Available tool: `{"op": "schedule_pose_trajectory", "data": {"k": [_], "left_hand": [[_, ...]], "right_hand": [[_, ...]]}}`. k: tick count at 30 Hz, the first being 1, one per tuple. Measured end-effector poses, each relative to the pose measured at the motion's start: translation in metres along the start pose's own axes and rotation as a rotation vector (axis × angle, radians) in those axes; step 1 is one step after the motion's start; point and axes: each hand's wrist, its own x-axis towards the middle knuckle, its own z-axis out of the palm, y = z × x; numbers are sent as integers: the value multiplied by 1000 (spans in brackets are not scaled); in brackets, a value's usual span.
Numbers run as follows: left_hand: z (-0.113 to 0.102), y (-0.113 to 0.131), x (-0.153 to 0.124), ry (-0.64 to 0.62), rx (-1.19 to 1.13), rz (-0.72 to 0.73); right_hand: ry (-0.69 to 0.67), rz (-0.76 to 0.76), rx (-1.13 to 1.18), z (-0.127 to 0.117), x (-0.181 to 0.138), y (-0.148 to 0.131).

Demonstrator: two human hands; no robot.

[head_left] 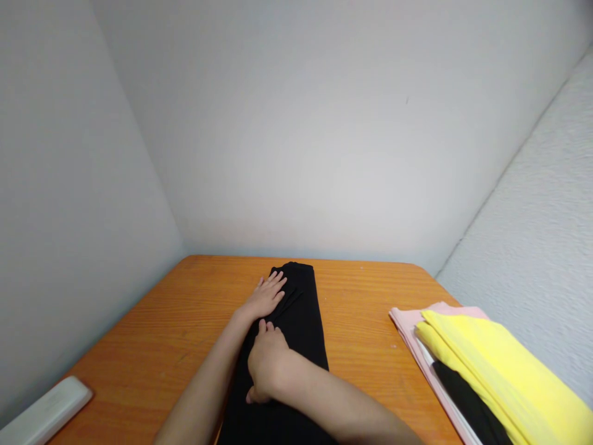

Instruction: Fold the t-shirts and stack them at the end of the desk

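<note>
Black trousers (pixel 303 327) lie lengthwise on the table, folded into a long narrow strip, with their waist end at the far side and a dark drawstring near it. My left hand (pixel 266 298) rests flat on the left edge by the waist, fingers spread. Closer to me, my right hand (pixel 267 361) touches the left side of the cloth. Its thumb is apart from the fingers, and its palm side is hidden. Neither hand visibly grips the fabric.
The brown wooden table (pixel 365 321) meets a white wall at the back. On the right lies a stack of folded clothes, with a yellow garment (pixel 504 364) over black, white and pink cloth (pixel 405 318). A white oblong object (pixel 49 408) is at front left.
</note>
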Motion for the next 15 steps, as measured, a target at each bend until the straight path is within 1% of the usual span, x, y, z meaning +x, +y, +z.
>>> {"op": "schedule_pose_trajectory", "data": {"k": [2,5,8,11,13,15], "left_hand": [[4,2,0,10,59,-21],[5,5,1,26,119,-42],[4,7,2,14,143,-43],[3,8,2,1,168,-42],[3,9,2,-2,186,-45],[4,10,1,-3,205,-50]], "right_hand": [[13,13,50,6,4,-1],[20,9,104,6,0,-1],[-11,-8,109,3,-15,3],[-33,-49,121,5,-36,11],[8,-121,180,12,-50,17],[99,-210,245,20,-65,21]]}}
